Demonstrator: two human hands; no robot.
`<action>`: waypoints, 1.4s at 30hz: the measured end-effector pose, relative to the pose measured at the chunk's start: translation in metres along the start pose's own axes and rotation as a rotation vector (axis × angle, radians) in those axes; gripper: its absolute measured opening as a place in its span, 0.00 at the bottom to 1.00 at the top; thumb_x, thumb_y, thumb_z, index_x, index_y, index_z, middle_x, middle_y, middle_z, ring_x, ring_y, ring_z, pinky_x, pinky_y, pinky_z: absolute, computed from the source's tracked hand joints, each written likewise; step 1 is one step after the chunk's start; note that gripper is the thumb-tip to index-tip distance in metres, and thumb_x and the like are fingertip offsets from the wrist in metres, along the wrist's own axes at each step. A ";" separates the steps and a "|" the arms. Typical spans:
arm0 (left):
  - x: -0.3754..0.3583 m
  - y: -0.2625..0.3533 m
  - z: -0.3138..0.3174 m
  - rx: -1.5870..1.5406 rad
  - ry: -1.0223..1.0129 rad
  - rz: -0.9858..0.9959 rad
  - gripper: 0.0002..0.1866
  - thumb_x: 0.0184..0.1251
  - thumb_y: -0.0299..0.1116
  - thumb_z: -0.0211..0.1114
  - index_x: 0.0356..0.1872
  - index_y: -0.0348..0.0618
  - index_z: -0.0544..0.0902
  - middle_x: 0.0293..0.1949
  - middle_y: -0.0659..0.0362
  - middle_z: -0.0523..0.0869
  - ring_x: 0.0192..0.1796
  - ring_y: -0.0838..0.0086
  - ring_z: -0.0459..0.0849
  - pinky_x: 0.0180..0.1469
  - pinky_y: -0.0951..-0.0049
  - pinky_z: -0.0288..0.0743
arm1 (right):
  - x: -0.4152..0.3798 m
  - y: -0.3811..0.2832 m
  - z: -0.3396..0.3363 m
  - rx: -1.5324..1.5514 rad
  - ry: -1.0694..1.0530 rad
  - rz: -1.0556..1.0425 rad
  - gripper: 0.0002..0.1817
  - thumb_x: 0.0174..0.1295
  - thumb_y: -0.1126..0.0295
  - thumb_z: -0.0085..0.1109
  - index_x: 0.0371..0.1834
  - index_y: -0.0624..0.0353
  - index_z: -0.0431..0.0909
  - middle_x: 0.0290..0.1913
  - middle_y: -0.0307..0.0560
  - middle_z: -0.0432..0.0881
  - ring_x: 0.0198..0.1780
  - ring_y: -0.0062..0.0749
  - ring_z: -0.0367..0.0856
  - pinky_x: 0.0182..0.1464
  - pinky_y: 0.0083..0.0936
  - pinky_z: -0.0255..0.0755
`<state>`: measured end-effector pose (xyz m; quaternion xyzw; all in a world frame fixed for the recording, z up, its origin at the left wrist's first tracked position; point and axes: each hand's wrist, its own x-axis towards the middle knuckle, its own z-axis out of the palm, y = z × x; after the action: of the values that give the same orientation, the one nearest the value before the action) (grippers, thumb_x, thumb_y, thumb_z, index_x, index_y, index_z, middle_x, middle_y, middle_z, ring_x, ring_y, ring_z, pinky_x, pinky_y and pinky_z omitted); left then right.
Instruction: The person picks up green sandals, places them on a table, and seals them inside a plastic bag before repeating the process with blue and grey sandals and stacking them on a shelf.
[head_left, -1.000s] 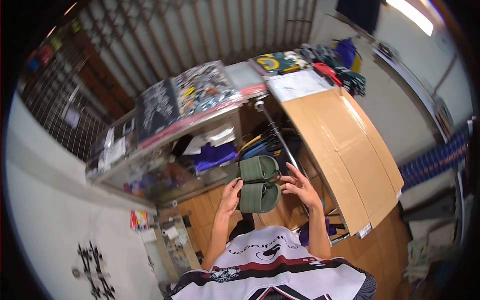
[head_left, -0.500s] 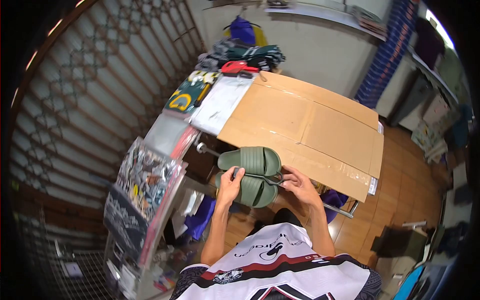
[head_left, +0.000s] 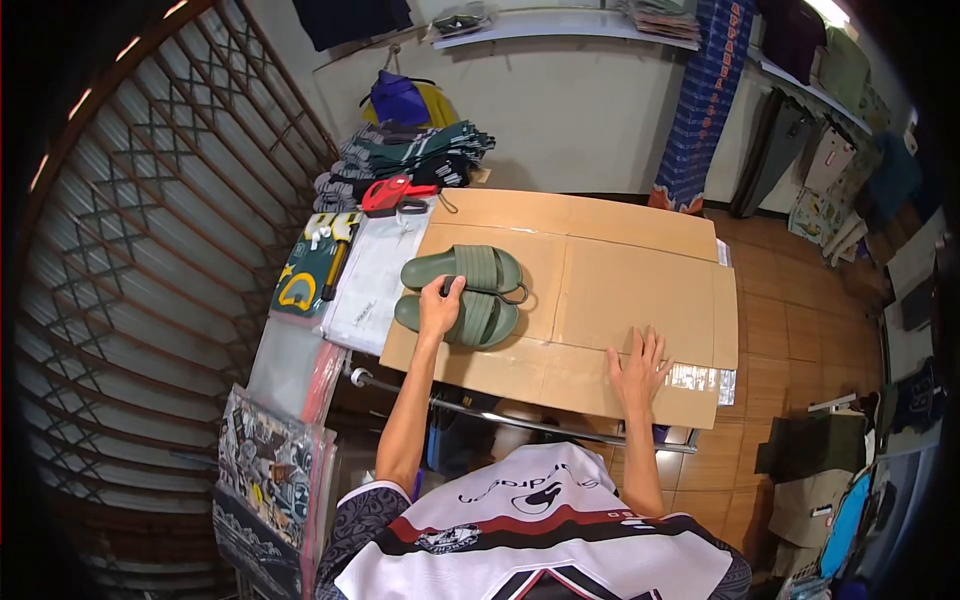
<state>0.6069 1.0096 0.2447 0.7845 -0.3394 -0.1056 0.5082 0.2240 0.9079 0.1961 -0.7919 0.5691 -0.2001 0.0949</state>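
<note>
The two green slide sandals (head_left: 460,292) now lie side by side on the flat brown cardboard (head_left: 600,300) that covers the desk (head_left: 520,425), at its left part. A moment ago they were up in the air, held in both hands close to the body, with the cardboard farther off. So the pair has been put down. The left hand (head_left: 440,308) rests on top of the near sandal, fingers bent over it, so it has not let go yet. The right hand (head_left: 638,368) has come away from the sandals and lies flat and open on the cardboard near the right front edge, holding nothing. A small dark ring or loop (head_left: 520,293) shows at the right end of the sandals; I cannot tell what it is. Left of the sandals lies a white packet (head_left: 372,282), and far left sits a red tool (head_left: 392,194) beside folded clothes (head_left: 410,155)
</note>
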 end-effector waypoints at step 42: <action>-0.075 -0.199 -0.209 0.380 0.771 -0.243 0.17 0.65 0.25 0.72 0.54 0.37 0.83 0.47 0.49 0.86 0.49 0.58 0.86 0.55 0.58 0.79 | 0.047 -0.126 0.071 0.015 -0.012 -0.171 0.28 0.70 0.55 0.61 0.72 0.51 0.73 0.78 0.51 0.67 0.81 0.51 0.58 0.78 0.69 0.44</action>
<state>0.7418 1.2599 0.1545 0.8800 -0.0437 0.2000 0.4285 0.3755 0.9000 0.1891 -0.8380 0.4974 -0.2069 0.0866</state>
